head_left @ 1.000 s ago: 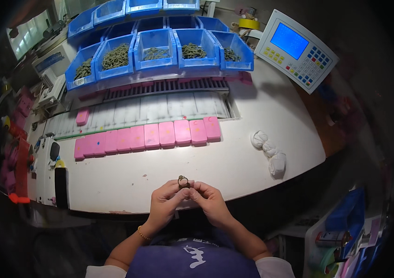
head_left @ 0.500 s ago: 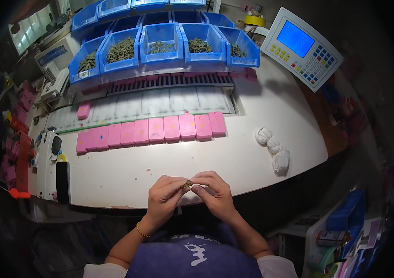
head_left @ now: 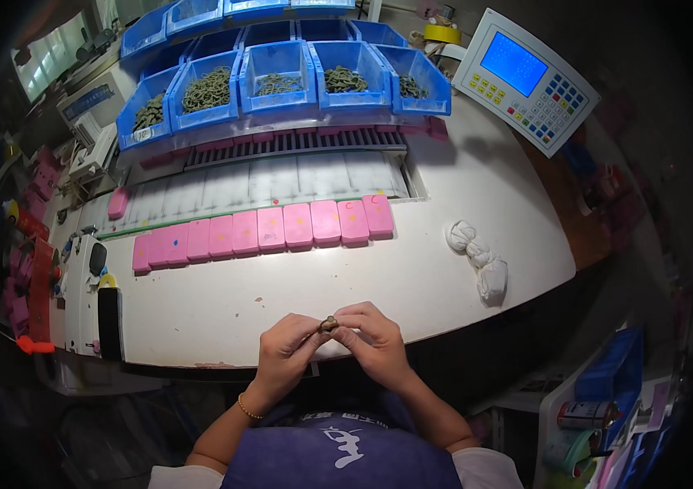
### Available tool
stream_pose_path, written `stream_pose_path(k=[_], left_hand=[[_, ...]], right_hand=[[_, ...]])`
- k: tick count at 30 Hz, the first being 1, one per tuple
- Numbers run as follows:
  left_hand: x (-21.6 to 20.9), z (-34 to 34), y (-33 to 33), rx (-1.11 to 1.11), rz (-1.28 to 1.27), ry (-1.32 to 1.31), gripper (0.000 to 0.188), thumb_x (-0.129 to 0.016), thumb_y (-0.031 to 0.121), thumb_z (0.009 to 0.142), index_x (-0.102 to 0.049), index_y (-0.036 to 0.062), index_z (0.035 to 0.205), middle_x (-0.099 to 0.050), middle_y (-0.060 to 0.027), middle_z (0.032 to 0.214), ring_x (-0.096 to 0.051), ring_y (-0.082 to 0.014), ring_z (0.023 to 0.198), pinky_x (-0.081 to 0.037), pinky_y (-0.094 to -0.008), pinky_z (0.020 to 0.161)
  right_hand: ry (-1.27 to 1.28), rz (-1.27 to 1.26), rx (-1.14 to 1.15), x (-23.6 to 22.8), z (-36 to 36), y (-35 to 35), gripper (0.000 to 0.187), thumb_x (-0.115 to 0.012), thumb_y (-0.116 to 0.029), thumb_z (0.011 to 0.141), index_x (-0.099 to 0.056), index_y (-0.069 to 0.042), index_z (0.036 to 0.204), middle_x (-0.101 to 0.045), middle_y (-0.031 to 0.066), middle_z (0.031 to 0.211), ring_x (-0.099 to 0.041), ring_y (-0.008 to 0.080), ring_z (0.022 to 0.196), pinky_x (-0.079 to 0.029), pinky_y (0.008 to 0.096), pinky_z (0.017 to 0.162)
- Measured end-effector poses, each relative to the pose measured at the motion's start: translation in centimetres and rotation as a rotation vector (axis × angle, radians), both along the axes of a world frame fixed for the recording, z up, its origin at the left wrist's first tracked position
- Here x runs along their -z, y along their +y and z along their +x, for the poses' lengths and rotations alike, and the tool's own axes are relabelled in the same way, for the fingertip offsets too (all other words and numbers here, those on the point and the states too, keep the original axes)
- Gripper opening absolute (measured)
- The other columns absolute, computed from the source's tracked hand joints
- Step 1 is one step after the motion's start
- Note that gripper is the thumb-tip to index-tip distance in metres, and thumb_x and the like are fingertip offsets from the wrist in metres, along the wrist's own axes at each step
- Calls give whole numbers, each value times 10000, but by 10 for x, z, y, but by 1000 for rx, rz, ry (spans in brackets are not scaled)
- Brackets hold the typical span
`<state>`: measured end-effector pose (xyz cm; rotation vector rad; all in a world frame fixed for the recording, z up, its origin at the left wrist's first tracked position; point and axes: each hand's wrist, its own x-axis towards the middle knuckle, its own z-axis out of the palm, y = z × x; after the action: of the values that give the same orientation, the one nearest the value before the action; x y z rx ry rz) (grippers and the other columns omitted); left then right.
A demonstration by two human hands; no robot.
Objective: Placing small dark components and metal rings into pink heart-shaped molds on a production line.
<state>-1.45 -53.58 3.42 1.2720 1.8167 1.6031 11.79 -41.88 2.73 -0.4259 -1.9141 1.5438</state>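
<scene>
Between my two hands, just over the front edge of the white table, is a small olive-green piece (head_left: 328,323). Its exact shape is too small to make out. My left hand (head_left: 288,345) pinches it from one side with thumb and fingertips. From the other side my right hand (head_left: 375,345) grips it, thumb and forefinger meeting those of the left. Beyond the hands lies a slanting row of several pink rectangular blocks (head_left: 271,229), set edge to edge, some with small coloured marks.
Blue bins (head_left: 277,75) with olive-green pieces stand at the back. Before them runs a pale conveyor belt (head_left: 257,179) carrying one pink block (head_left: 118,203). A control panel (head_left: 518,81) rises at back right. A knotted white cloth bundle (head_left: 478,259) lies on the table's right side.
The lone pink block on the belt has shifted left. My hands stay together at the same spot, and the small piece between them looks slightly turned.
</scene>
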Motion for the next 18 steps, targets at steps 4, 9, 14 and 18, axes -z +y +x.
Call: stream_pose_path(k=[4, 9, 14, 18], left_hand=[[0, 0, -1, 42, -3, -36, 120, -683, -6, 868, -708, 4, 984, -689, -97, 868, -638, -192, 772, -503, -297, 683], [-4, 0, -3, 110, -43, -46, 137, -649, 23, 915, -675, -4, 1047, -674, -79, 921, -623, -167, 794, -502, -283, 721], [-7, -3, -6, 292, -172, -819, 269, -531, 192, 1023, -632, -25, 1147, -671, -83, 1000, -621, -146, 826, -515, -277, 769], [-13, -4, -6, 317, -209, -949, 311, -512, 220, 1030, -627, -35, 1168, -675, -103, 1039, -631, -153, 829, -522, -284, 770]], right_hand=[[0, -34, -38, -9, 2, 2, 164, -712, -65, 886, -716, -12, 1040, -673, 111, 1017, -638, 205, 939, -510, 296, 816], [-4, -259, -12, -9, 1, 2, 144, -682, -105, 930, -708, 8, 1016, -687, 72, 963, -633, 148, 898, -498, 279, 829], [19, -694, -110, -5, 0, 5, 215, -635, -175, 981, -684, 22, 1051, -664, 18, 854, -593, 83, 826, -483, 254, 802], [22, -877, -103, -5, 0, 5, 219, -649, -185, 972, -688, 17, 1048, -666, 20, 853, -592, 78, 807, -487, 254, 788]])
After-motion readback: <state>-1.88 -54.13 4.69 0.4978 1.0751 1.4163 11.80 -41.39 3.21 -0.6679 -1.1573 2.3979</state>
